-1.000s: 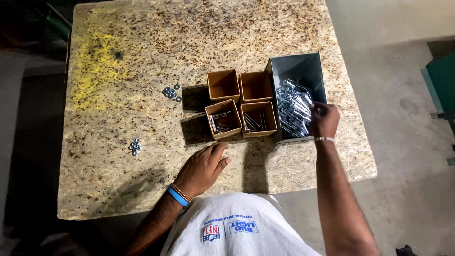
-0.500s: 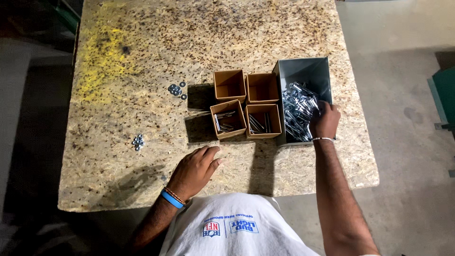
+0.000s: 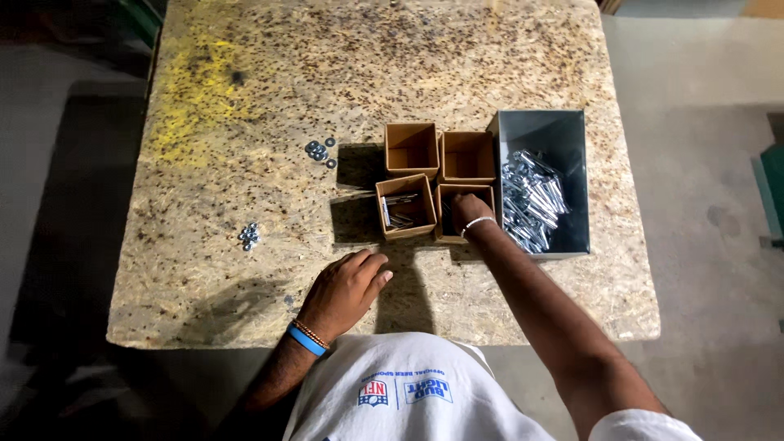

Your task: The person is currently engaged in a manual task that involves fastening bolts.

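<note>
My right hand [image 3: 469, 210] reaches down into the near-right of several small open cardboard boxes [image 3: 461, 196]; its fingers are hidden inside, so what they hold is unclear. The near-left box [image 3: 404, 206] holds a few thin metal screws. Both far boxes [image 3: 411, 149] look empty. To the right, touching the boxes, stands a grey metal bin [image 3: 563, 131] with a heap of shiny silver bolts [image 3: 531, 200]. My left hand [image 3: 343, 290] rests palm down on the speckled tabletop near the front edge, holding nothing.
A small pile of dark washers [image 3: 318, 151] lies left of the boxes, and a cluster of small silver nuts [image 3: 248, 236] lies further left. A yellow paint stain [image 3: 192, 98] marks the table's far left. The table [image 3: 245, 327] ends just before my body.
My right hand has moved left out of the grey bin and into the near-right cardboard box. My left hand stays on the table.
</note>
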